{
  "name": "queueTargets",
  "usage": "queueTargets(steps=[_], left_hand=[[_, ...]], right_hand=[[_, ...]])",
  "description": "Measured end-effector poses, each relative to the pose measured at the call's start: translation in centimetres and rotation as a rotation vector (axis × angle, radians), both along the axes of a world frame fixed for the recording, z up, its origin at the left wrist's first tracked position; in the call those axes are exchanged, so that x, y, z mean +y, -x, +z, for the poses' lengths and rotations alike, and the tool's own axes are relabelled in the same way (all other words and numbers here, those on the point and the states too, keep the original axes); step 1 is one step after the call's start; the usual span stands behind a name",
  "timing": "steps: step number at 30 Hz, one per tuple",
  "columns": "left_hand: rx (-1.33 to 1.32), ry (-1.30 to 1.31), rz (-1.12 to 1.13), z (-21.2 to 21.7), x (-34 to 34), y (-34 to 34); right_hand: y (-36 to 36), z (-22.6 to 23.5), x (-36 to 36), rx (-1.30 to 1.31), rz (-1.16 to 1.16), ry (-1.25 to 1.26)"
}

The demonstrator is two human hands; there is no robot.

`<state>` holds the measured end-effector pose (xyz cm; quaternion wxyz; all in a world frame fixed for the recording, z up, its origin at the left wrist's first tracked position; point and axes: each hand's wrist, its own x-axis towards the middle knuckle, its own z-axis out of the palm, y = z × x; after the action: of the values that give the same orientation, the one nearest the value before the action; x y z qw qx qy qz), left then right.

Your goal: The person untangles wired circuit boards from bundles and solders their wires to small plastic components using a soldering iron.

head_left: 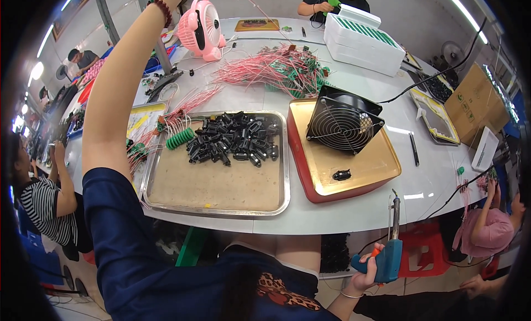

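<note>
My right-hand fingers (369,261) wrap the grip of a blue pistol-shaped soldering gun (390,249), just below the white desk's (354,210) near edge. Left hand out of frame, grip unknown.

Shiny metal tray (215,212), glossy gold tray (381,169), blue plastic soldering gun (389,258).

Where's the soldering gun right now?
In the head view, the blue soldering gun is low on the right, gripped by the right hand below the table edge, just beneath the red tray.
</note>
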<state>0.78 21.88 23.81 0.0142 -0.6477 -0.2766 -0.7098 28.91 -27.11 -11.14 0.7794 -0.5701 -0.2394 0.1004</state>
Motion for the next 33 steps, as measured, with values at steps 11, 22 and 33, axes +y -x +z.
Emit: queueTargets(steps=[11, 22, 33], left_hand=[[-0.020, -0.062, -0.105, 9.1, 1.8, -1.9], [-0.052, -0.105, 0.209, 14.9, 4.4, 0.1], [-0.141, -0.105, -0.023, 17.9, 3.8, 0.1]], right_hand=[[0.5, 0.8, -0.4, 0.039, -0.038, -0.056], [0.9, 0.8, -1.9, 0.025, -0.048, -0.089], [1.2, 1.0, -3.2, 0.045, -0.157, -0.118]])
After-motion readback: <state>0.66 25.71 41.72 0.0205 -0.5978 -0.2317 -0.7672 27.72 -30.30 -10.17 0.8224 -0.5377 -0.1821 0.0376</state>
